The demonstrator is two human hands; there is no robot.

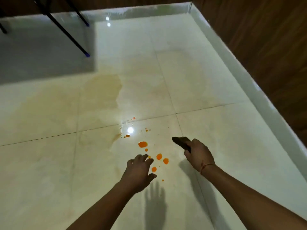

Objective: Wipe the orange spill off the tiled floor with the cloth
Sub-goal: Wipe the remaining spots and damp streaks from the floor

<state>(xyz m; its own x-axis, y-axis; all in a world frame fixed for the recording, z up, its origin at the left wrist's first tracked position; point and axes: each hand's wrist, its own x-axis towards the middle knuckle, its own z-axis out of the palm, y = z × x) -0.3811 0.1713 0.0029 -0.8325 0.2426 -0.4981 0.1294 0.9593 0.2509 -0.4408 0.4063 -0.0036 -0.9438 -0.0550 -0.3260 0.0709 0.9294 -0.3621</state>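
Step in hand, as judged: bringing the cloth [181,142] down onto the orange spill [142,144] to begin wiping; no orange drop looks smeared yet, so the bright drops are reading as untouched.

Spill is lying on the tiled floor [216,130], scattered as separate drops just on the near side of the grout line crossing in the middle of the floor, well away from the wall-side edge on the right. Largest drop is sitting farthest from the person; several smaller ones are trailing toward the near edge of view. A few tiny specks are sitting by the bright light reflection near the grout line. A pale tan film is spreading over the tiles beyond and to the left; cannot tell if it is wet.

Doing it well, as advice: starting outside the farthest drop and pulling inward, so drops are gathering rather than streaking; pressing flat; catching the specks near the grout line too.

Right hand [198,156] is closing around the dark cloth, fingers wrapped on it, a bunched end sticking out ahead; it is hovering just right of the drops, not visibly touching the floor.

Left hand [138,170] is holding nothing, fingers loosely spread and curled, hanging above the floor beside the nearest drops; its shadow is falling below it
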